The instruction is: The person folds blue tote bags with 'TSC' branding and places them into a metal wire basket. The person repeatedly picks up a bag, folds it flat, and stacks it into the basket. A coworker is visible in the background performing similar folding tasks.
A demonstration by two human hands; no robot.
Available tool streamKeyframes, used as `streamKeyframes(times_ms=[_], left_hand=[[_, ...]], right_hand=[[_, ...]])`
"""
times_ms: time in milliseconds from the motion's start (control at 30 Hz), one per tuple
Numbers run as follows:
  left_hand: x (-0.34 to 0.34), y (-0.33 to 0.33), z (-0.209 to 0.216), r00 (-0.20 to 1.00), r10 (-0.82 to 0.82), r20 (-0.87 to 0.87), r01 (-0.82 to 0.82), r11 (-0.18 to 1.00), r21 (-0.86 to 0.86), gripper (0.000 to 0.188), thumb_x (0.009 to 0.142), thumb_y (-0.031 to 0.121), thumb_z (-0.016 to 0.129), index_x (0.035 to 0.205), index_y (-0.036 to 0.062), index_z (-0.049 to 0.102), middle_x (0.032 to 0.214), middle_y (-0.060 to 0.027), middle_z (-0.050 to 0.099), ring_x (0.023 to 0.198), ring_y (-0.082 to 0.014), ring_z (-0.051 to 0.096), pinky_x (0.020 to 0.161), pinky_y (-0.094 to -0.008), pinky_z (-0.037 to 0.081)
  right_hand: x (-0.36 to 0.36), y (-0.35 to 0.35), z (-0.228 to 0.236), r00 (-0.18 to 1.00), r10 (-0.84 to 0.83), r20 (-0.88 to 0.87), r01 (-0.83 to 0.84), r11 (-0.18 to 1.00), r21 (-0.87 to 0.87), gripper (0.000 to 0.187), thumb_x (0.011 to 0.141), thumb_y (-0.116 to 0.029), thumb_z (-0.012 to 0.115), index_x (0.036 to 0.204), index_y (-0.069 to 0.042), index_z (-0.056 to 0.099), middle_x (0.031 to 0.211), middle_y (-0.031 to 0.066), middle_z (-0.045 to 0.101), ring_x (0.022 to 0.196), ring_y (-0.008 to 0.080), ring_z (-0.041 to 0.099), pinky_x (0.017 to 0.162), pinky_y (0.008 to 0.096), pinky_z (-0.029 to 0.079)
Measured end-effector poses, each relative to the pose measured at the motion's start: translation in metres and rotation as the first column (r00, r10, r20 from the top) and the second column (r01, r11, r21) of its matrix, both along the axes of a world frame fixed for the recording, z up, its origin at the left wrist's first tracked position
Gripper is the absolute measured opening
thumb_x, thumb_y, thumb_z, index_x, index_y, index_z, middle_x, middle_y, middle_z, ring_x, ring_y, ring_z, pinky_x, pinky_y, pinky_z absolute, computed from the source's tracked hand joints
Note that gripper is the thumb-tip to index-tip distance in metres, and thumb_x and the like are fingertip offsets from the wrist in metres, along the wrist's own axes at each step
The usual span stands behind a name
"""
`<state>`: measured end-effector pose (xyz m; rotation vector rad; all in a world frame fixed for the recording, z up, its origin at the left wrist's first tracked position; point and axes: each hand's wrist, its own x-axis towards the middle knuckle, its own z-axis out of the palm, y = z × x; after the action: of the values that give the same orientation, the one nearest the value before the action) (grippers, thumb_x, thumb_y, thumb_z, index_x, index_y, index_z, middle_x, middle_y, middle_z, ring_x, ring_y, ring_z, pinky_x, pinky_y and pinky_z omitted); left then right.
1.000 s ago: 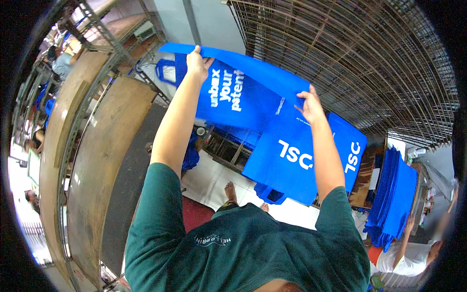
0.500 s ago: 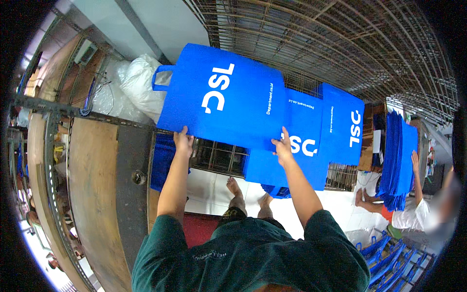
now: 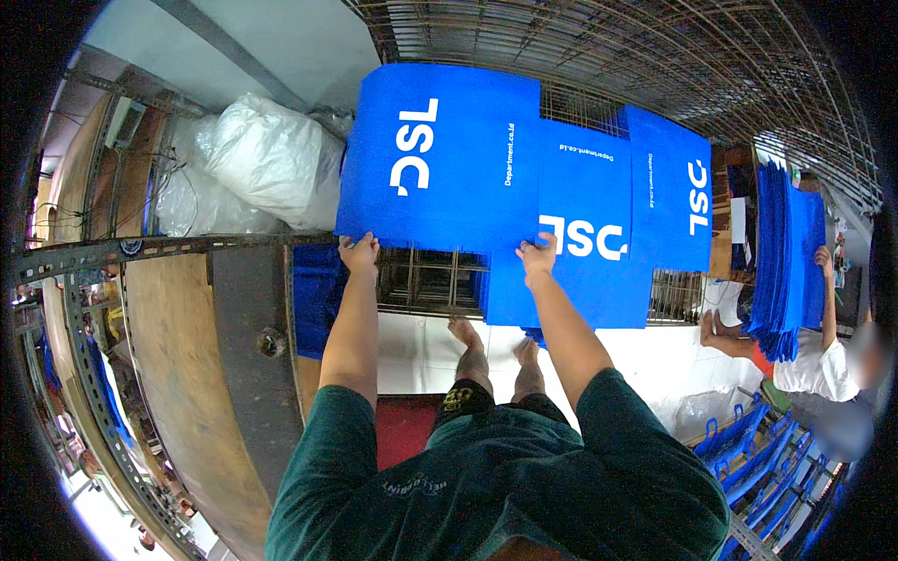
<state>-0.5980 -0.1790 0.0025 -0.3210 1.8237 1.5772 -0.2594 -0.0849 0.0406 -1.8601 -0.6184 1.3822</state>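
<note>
A flat blue fabric bag [image 3: 468,192] with white print lies over a wire rack in front of me. My left hand [image 3: 359,252] pinches its near left corner. My right hand [image 3: 537,258] is closed on the near right corner, fingertips at the edge. Partly beneath its right side is a second printed blue bag [image 3: 585,290]. A third blue bag [image 3: 672,224] lies farther right, next to the second. No handle of the held bag shows now.
The wire drying rack [image 3: 430,285] rises into stacked mesh behind the bags. White plastic sacks [image 3: 267,159] sit at the left, by a metal shelf frame [image 3: 168,245]. At right, a co-worker's hand [image 3: 823,260] touches a thick stack of blue bags [image 3: 786,252]. More blue bags [image 3: 748,449] lie lower right.
The held bag has turned from a slant to nearly square with the rack, and its handle has gone out of sight. Both my hands still grip its near edge. The co-worker's hand has moved up.
</note>
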Motion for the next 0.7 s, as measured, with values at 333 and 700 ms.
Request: streamKeyframes(times_ms=[333,700], left_hand=[[0.002,-0.003,0.006,0.999,-0.035,0.003,0.035,0.999,0.029,0.071,0.075,-0.009,0.064,0.131,0.0102,0.026,0.087,-0.0124,0.06,0.069,-0.0203,0.06,0.061,-0.0304,0.052],[0.007,-0.012,-0.005,0.997,0.007,-0.075,-0.001,0.997,0.081,0.069,0.073,-0.012,0.062,0.13,0.0077,0.027,0.099,-0.0195,0.055,0.082,-0.0293,0.059,0.066,-0.0369,0.056]], right_hand=[[0.002,-0.008,-0.006,0.993,0.007,0.114,-0.003,0.999,-0.04,0.031,0.077,0.009,0.06,0.099,-0.005,0.042,0.073,0.0135,0.056,0.056,0.0195,0.06,0.047,0.0295,0.054],[0.002,-0.015,-0.016,0.989,-0.007,0.15,0.004,1.0,0.024,0.03,0.078,0.001,0.065,0.095,-0.006,0.042,0.071,0.0111,0.056,0.054,0.0178,0.06,0.046,0.0296,0.053]])
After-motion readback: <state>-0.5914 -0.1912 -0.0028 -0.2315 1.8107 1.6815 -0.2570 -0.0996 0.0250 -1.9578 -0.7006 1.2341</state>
